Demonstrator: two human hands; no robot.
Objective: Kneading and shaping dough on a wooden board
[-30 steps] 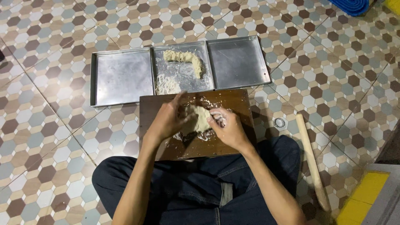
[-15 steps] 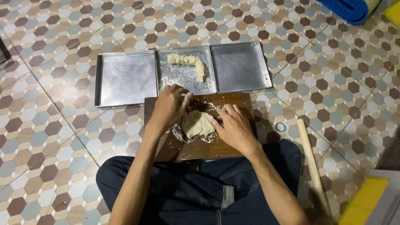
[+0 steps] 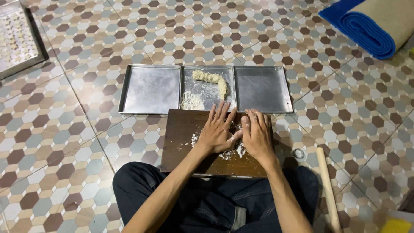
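Dough, in the head view, lies almost wholly hidden under our two flat hands on the dark wooden board (image 3: pixel 185 142) that rests on the tiled floor (image 3: pixel 86 142) before our knees. Our left hand (image 3: pixel 217 130) presses down with fingers spread and straight; our right hand (image 3: pixel 257 133) lies beside it, fingers together and slightly curled, thumbs nearly touching. Only floury crumbs (image 3: pixel 235 151) show between and below them. We judge the dough soft, light and a little sticky, best gathered from its edges with cupped palms rather than pinched. Behind the board sit three metal trays; the middle tray (image 3: pixel 209 69) holds a curved dough roll (image 3: pixel 212 80) and loose flour. A wooden rolling pin (image 3: pixel 327 190) lies at right.

Half a second ago the pale lump showed between our hands; now they cover it and reach further forward.
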